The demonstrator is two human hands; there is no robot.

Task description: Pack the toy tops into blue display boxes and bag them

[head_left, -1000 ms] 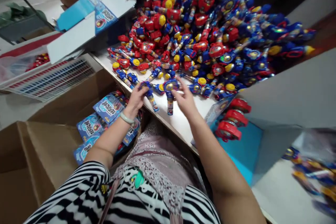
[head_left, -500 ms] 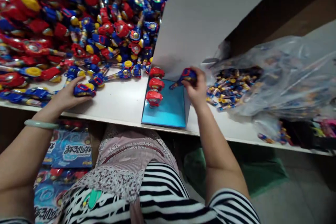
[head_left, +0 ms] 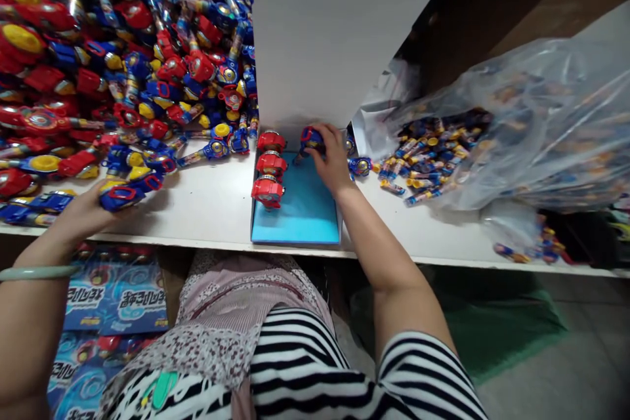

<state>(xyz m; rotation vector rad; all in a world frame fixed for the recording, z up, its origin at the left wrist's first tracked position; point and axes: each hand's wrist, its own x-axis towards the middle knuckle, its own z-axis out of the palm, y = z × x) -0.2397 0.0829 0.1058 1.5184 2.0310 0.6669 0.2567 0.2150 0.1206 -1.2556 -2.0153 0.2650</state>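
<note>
Between my right hand's (head_left: 331,156) fingers is a blue toy (head_left: 312,139), held over the back of a light-blue box (head_left: 309,210). Three red toys (head_left: 270,164) stand in a row along the box's left side. At the left, my left hand (head_left: 87,209) is closed around blue toys with yellow parts (head_left: 122,194), just in front of the big pile. The palm side of that hand is hidden.
A heap of red and blue toys (head_left: 130,65) fills the back left. A tall white panel (head_left: 335,33) rises behind the box. Small tubes (head_left: 433,151) spill from a plastic bag (head_left: 551,118) at the right. Printed packages (head_left: 140,295) lie below the shelf edge.
My right hand has moved the blue toy left, further over the box's back. My left hand has shifted left and down with its toys. The whole view has shifted a little.
</note>
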